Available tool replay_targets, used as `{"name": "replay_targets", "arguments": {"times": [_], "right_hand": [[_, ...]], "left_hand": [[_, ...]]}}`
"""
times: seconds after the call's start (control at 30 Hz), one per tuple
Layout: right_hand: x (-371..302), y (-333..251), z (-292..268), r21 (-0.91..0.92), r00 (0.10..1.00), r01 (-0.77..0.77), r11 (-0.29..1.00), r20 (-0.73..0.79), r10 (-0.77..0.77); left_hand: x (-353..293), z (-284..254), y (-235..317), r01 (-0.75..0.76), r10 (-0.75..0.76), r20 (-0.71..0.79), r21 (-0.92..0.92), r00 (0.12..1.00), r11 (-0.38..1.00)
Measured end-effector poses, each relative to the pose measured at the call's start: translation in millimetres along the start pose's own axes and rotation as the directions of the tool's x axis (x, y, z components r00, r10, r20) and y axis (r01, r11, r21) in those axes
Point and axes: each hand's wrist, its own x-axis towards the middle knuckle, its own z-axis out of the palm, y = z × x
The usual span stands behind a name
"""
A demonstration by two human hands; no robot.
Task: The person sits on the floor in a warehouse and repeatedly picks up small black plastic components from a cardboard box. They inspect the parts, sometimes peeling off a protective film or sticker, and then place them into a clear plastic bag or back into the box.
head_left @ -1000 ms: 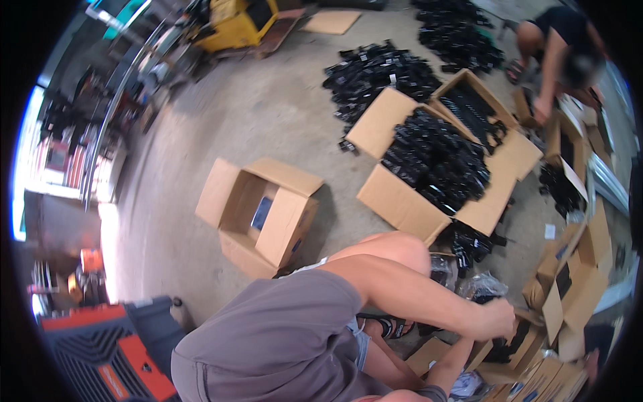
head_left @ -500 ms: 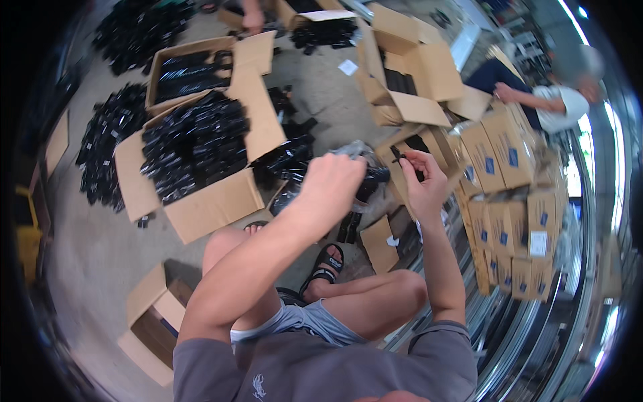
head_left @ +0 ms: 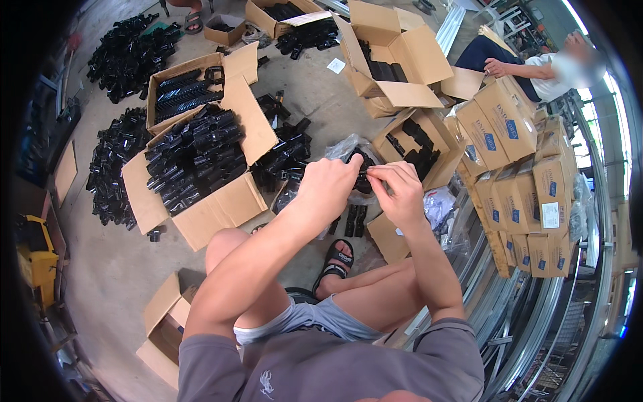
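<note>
One black plastic part (head_left: pixel 363 181), at the seated person's (head_left: pixel 335 365) 12 o'clock; left grip (head_left: pixel 331 184) clasped round it, right grip (head_left: pixel 400 194) apparently pinching its side. I'd judge it light, stiff, slick; best held mid-body. Open cardboard carton (head_left: pixel 449 149): 1 o'clock.

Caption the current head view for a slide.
Left hand and right hand together at a black part, near open cardboard boxes and black heaps.

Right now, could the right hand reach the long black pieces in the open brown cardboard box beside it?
Probably yes: the right hand is close and the open box leaves the black pieces uncovered, though that hand looks busy.
</note>
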Motion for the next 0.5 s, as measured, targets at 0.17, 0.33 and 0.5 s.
{"name": "replay_targets", "arguments": {"times": [0.17, 0.33, 0.5], "right_hand": [[-7.0, 0.2, -0.8, 0.011, 0.999, -0.022, 1.0, 0.044, 0.022], [-13.5, 4.7, -2.4, 0.124, 0.986, -0.136, 0.983, 0.116, 0.122], [-14.7, 10.5, -7.1, 0.173, 0.985, -0.135, 0.976, 0.129, 0.114]], "left_hand": [[0.8, -0.1, 2.4, -0.012, 0.011, 0.044, 0.017, 0.999, 1.0], [0.4, -4.5, 7.0, -0.007, 0.003, 0.118, 0.032, 0.993, 0.999], [1.0, -3.6, 9.9, -0.002, -0.003, 0.127, 0.036, 0.992, 0.999]]}}
